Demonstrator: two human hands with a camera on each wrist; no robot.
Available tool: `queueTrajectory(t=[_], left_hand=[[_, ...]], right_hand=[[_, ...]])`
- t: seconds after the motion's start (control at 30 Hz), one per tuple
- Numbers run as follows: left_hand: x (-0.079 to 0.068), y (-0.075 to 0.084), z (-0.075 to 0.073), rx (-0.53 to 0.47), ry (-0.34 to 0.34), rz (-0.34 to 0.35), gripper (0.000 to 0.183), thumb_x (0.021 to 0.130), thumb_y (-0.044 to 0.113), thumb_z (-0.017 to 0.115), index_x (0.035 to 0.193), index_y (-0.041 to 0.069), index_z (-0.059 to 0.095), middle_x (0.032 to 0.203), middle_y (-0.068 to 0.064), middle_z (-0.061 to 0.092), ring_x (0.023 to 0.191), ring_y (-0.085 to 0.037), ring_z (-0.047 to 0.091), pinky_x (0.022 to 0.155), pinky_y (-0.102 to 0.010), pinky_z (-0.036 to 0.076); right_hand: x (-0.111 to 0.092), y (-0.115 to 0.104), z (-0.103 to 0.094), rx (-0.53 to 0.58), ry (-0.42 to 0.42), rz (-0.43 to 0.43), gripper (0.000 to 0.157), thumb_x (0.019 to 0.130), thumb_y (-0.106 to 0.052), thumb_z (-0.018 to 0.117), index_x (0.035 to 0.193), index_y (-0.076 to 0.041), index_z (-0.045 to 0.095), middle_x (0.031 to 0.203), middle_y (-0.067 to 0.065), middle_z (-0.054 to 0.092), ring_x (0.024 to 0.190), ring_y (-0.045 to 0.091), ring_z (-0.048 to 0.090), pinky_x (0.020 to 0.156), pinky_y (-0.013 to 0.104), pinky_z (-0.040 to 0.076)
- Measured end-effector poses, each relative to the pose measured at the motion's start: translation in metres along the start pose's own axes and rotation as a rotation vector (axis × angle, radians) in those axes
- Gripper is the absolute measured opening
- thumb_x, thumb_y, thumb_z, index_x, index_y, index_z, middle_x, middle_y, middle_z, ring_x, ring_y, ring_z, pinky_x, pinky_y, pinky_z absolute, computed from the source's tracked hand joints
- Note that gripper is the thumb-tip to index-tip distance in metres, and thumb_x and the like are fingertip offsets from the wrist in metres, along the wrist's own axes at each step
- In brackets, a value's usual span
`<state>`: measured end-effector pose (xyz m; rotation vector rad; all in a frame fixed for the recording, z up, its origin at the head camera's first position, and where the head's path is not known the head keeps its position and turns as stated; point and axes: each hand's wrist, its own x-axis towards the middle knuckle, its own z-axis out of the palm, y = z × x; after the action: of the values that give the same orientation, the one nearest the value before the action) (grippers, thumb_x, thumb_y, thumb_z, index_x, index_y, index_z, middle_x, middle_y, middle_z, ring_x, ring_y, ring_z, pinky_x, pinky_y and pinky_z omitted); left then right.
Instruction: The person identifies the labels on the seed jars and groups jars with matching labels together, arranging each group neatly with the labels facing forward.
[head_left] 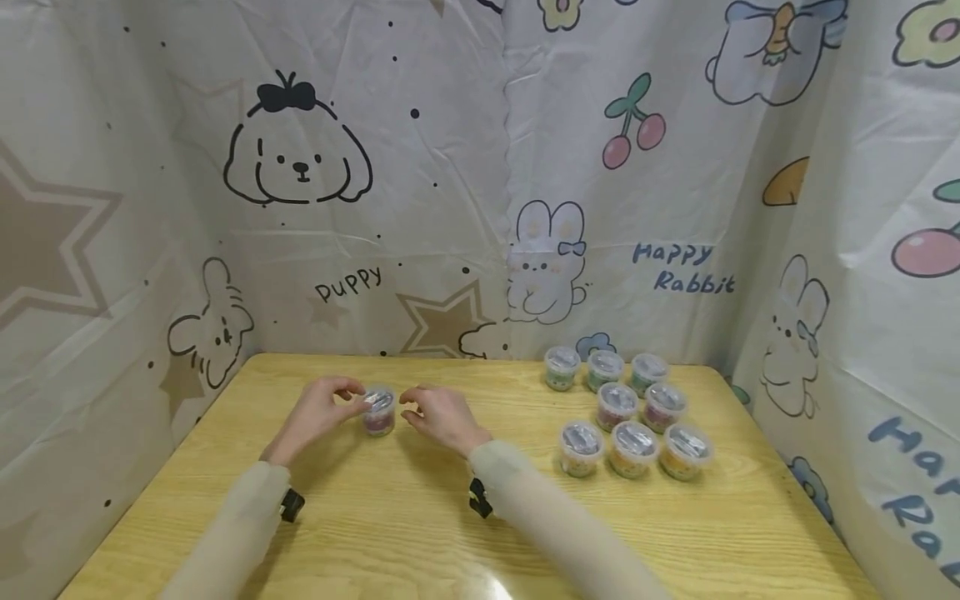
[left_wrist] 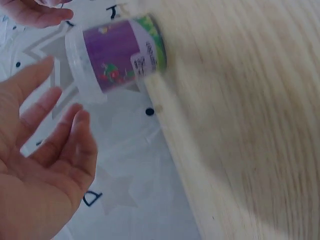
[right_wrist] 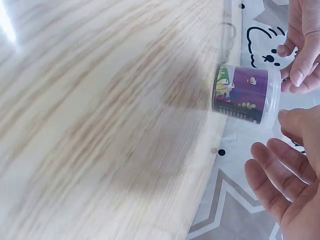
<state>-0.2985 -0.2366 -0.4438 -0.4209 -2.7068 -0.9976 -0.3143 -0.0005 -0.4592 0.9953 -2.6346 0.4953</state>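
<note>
A small clear-lidded tub with a purple label stands upright on the table, its foil-like top facing up. My left hand is close at its left side, thumb by the lid rim and fingers loosely bent. From the right, my right hand faces the tub with a small gap between. In the left wrist view, the relaxed fingers of the left hand stay apart from the tub. In the right wrist view, the right hand has its fingers spread loosely beside the lid.
On the table's right side stand several similar tubs: green ones at the back, two purple ones in the middle, yellow-orange ones in front. A printed cloth hangs behind and beside the wooden table.
</note>
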Motion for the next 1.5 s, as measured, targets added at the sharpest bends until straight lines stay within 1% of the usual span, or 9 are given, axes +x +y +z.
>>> queueTrajectory(t=[0.3,0.47,0.57,0.73,0.87,0.97,1.07,1.33,1.5], left_hand=[[-0.001,-0.013,-0.004,-0.021,-0.13,-0.025,0.03,0.084,0.027,0.079,0.107,0.01,0.071,0.117,-0.012,0.069,0.109,-0.034,0.062,0.086,-0.048,0.053],[0.0,-0.013,-0.001,-0.022,-0.176,-0.029,0.03,0.083,0.032,0.079,0.104,0.012,0.07,0.117,-0.012,0.068,0.11,-0.034,0.061,0.086,-0.048,0.054],[0.002,-0.012,0.003,-0.039,-0.181,-0.018,0.024,0.083,0.028,0.08,0.095,0.011,0.067,0.11,-0.01,0.07,0.105,-0.031,0.064,0.087,-0.047,0.055],[0.003,-0.008,0.007,-0.039,-0.172,-0.005,0.024,0.08,0.023,0.082,0.083,0.01,0.063,0.088,-0.003,0.068,0.091,-0.022,0.066,0.081,-0.04,0.055],[0.004,-0.006,0.009,-0.005,-0.18,0.009,0.029,0.078,0.025,0.084,0.081,0.01,0.059,0.08,0.001,0.061,0.077,-0.015,0.056,0.067,-0.027,0.046],[0.006,-0.004,0.011,0.01,-0.194,0.009,0.033,0.077,0.027,0.084,0.08,0.01,0.056,0.078,0.0,0.058,0.072,-0.015,0.048,0.062,-0.025,0.038],[0.006,-0.002,0.011,0.01,-0.198,-0.005,0.033,0.077,0.027,0.085,0.079,0.012,0.056,0.079,0.0,0.058,0.072,-0.015,0.048,0.062,-0.026,0.038],[0.008,0.012,0.008,-0.077,-0.181,-0.008,0.035,0.077,0.032,0.084,0.079,0.012,0.055,0.091,-0.003,0.066,0.082,-0.018,0.059,0.071,-0.032,0.048],[0.014,0.025,0.008,-0.152,-0.154,-0.016,0.035,0.078,0.033,0.083,0.083,0.011,0.056,0.104,-0.009,0.069,0.095,-0.023,0.067,0.08,-0.038,0.056]], right_hand=[[0.013,-0.012,0.008,-0.027,-0.049,-0.01,0.028,0.093,-0.023,0.069,0.121,-0.02,0.068,0.119,-0.003,0.069,0.093,0.01,0.068,0.074,0.019,0.054],[0.014,-0.011,0.015,0.005,-0.067,0.042,0.028,0.095,-0.021,0.067,0.123,-0.022,0.067,0.125,-0.003,0.067,0.103,0.013,0.067,0.08,0.026,0.056],[0.014,-0.011,0.018,0.029,-0.06,0.076,0.028,0.095,-0.019,0.066,0.123,-0.021,0.067,0.125,-0.001,0.067,0.105,0.015,0.067,0.084,0.03,0.056],[0.014,-0.013,0.02,0.044,-0.028,0.079,0.023,0.094,-0.019,0.067,0.117,-0.019,0.067,0.113,0.001,0.072,0.092,0.015,0.068,0.075,0.027,0.056],[0.013,-0.013,0.02,0.056,-0.021,0.071,0.02,0.094,-0.021,0.066,0.114,-0.019,0.066,0.111,-0.001,0.072,0.088,0.013,0.067,0.072,0.023,0.054],[0.012,-0.012,0.02,0.066,-0.033,0.078,0.019,0.095,-0.022,0.065,0.114,-0.02,0.065,0.111,-0.002,0.071,0.088,0.011,0.067,0.07,0.022,0.053],[0.01,-0.011,0.02,0.087,-0.051,0.086,0.019,0.096,-0.023,0.064,0.115,-0.02,0.064,0.111,-0.002,0.07,0.088,0.01,0.067,0.07,0.021,0.053],[0.004,-0.001,0.004,0.273,-0.053,0.106,0.021,0.098,-0.024,0.061,0.118,-0.02,0.061,0.121,0.0,0.067,0.1,0.012,0.067,0.081,0.024,0.055],[-0.002,0.009,-0.008,0.418,-0.006,0.138,0.025,0.1,-0.028,0.058,0.124,-0.023,0.059,0.129,0.0,0.064,0.107,0.015,0.066,0.079,0.025,0.055]])
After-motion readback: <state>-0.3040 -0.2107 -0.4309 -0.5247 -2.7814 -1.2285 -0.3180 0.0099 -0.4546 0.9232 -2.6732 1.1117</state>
